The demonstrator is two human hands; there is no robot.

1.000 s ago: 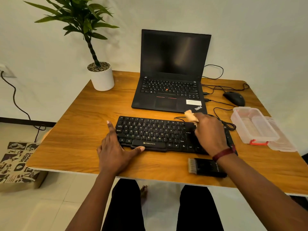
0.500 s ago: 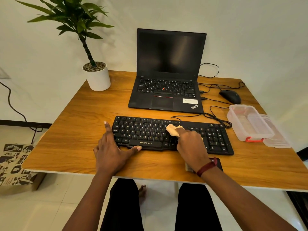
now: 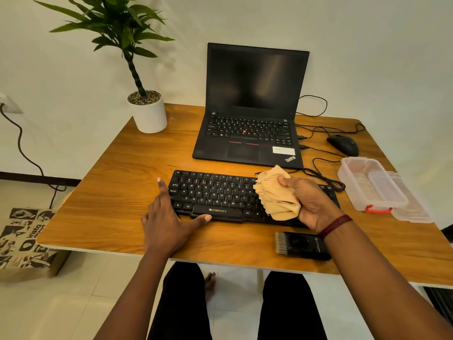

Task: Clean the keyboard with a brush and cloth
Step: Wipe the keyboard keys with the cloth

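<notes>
The right hand (image 3: 311, 204) has its fingers (image 3: 285, 180) curled tight around one bunched tan cloth (image 3: 275, 195), holding it over the right half of the keyboard (image 3: 215, 192); whether the cloth touches the keys cannot be told. A dark red band circles that wrist. The left hand (image 3: 166, 224) lies flat with fingers spread apart, gripping nothing: the forefinger runs along the keyboard's left end and the thumb presses its near edge beside the space bar, which reads "ZEBRONICS".

One black brush (image 3: 302, 245) lies on the tabletop (image 3: 122, 187) just nearer than the keyboard, below the right wrist, pale bristles pointing left; the writing on its handle is too small to read.

Behind the keyboard stands one open laptop (image 3: 252, 106), screen dark, marked "ThinkPad" at its corner, with a white sticker beside the mark. To the right sit one black mouse (image 3: 343, 144) with trailing cables and one clear plastic box (image 3: 371, 184) with a red clasp, its lid lying just beside it. One potted plant (image 3: 147, 111) in a white pot stands at the far left corner.
</notes>
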